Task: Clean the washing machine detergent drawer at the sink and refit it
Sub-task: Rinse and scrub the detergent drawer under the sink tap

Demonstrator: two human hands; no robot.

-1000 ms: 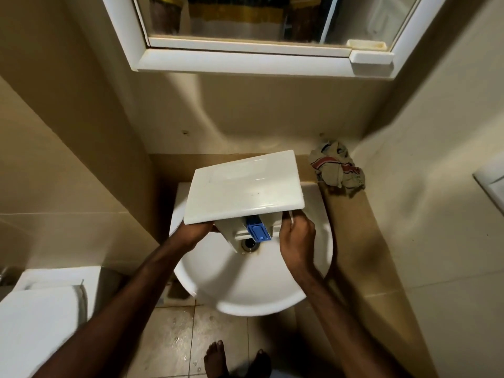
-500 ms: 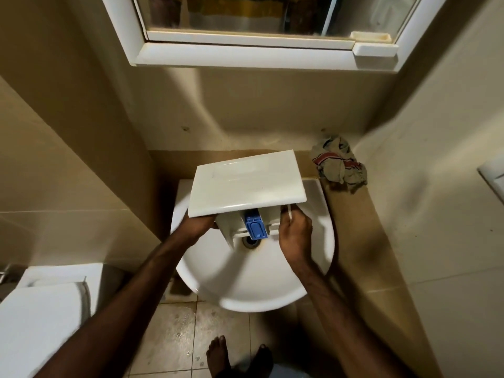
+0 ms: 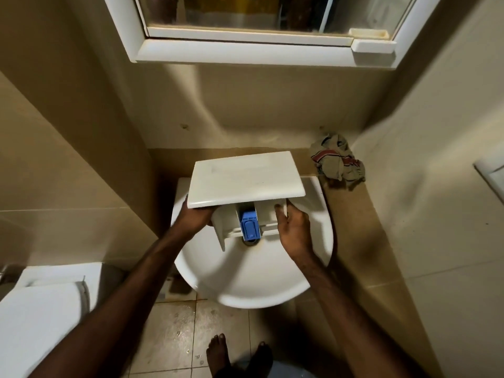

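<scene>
Over one white sink (image 3: 253, 285), two hands hold one detergent drawer (image 3: 245, 184): left hand (image 3: 195, 218) gripping, right hand (image 3: 296, 230) loosely cupping.

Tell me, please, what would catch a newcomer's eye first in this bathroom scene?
First, the white detergent drawer, held over the round white sink in the middle, with its blue insert just above the drain. The left hand grips the drawer's left edge and the right hand holds its right side. A crumpled rag lies on the ledge at the sink's back right.
</scene>
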